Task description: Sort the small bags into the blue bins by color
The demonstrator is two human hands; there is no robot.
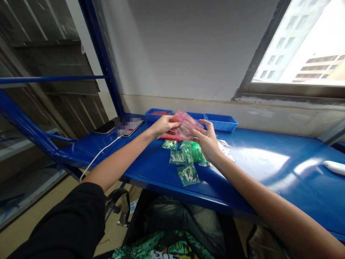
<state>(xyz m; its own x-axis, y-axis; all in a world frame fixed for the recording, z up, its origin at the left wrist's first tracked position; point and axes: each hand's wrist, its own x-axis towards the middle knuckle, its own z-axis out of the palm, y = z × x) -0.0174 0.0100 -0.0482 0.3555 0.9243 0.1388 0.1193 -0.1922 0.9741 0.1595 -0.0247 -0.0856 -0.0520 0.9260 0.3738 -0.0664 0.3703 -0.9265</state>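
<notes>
Both my hands hold a pink see-through plastic bag (188, 126) above the blue table (269, 169). My left hand (163, 126) pinches its left edge with thumb and fingers closed. My right hand (207, 142) grips the bag's right side, its fingers curled round it. Just below the hands, several small green zip bags (185, 158) with pale parts inside lie on the table. A red flat piece (171, 136) lies under the pink bag.
Three shallow blue trays (222, 124) line the wall behind the hands. Two phones (129, 127) lie at the left, one with a white cable running off the edge. A white object (335, 167) rests at far right. Clear bags (225, 147) lie beside my right hand.
</notes>
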